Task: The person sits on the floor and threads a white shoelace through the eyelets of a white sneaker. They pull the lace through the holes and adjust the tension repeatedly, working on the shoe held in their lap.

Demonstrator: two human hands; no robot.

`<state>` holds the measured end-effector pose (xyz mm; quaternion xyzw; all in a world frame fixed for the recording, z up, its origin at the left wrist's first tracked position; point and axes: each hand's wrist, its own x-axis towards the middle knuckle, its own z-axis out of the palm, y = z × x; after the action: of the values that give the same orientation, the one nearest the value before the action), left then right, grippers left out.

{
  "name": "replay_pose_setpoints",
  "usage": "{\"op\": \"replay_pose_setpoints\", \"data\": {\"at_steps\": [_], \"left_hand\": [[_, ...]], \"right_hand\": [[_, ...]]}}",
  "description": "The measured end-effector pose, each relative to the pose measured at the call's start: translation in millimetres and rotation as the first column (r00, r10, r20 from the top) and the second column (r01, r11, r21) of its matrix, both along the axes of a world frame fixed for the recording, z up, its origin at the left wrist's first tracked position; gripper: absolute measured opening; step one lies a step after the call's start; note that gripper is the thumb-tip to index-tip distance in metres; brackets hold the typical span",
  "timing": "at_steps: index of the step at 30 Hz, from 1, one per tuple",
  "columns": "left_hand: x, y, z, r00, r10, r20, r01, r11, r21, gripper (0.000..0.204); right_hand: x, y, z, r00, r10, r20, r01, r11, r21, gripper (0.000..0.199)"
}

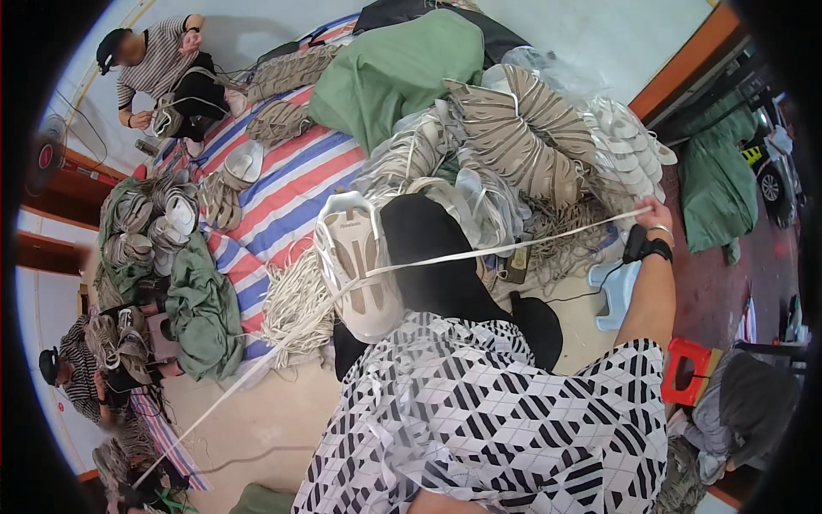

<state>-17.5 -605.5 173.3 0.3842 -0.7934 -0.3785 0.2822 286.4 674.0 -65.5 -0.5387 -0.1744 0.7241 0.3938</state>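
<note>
Across my lap lies a beige and white shoe upper [358, 295], with a long pale shoelace [505, 248] threaded across its front. My right hand [658, 214] is stretched far out to the right, its fingers closed on one end of the lace, which runs taut back to the shoe. The lace's other length slants from the shoe down to the lower left. Only a bit of skin from my left arm shows at the lower edge; my left hand is out of the picture. A pile of loose laces [295, 300] lies just left of the shoe.
Stacked shoe uppers [531, 128] and a green cloth sack [407, 77] lie ahead on a striped sheet [287, 184]. A co-worker [163, 81] sits at the far left, holding a shoe upper. A blue stool [615, 295] and a red stool [683, 373] stand at right.
</note>
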Motion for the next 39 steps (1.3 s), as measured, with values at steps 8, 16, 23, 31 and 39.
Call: {"op": "replay_pose_setpoints", "data": {"at_steps": [8, 16, 23, 31, 39], "left_hand": [[36.2, -5.8, -8.2, 0.976, -0.159, -0.151, 0.186, 0.965, 0.183, 0.032], [-93.7, 372.1, -160.4, 0.471, -0.813, -0.342, 0.688, 0.095, 0.72, 0.032], [-49.4, 633.2, -159.9, -0.343, -0.925, 0.166, 0.923, -0.365, -0.122, 0.023], [-51.3, 660.7, -160.5, -0.473, -0.731, 0.492, 0.877, -0.333, 0.347, 0.022], [-55.6, 666.2, -143.4, -0.545, -0.71, 0.446, 0.774, -0.222, 0.593, 0.026]], "right_hand": [[-28.5, 44.9, -43.2, 0.623, -0.005, 0.782, -0.223, 0.957, 0.184, 0.022], [-275.5, -248.5, -20.4, 0.298, -0.251, 0.921, -0.781, -0.619, 0.084, 0.015], [-281.1, -438.3, 56.4, -0.121, 0.374, 0.92, -0.697, -0.692, 0.189, 0.014], [-225.9, -461.7, 68.3, -0.013, 0.097, 0.995, -0.719, -0.693, 0.058, 0.014], [-235.7, -460.1, 46.9, 0.153, 0.258, 0.954, -0.704, -0.649, 0.288, 0.011]]}}
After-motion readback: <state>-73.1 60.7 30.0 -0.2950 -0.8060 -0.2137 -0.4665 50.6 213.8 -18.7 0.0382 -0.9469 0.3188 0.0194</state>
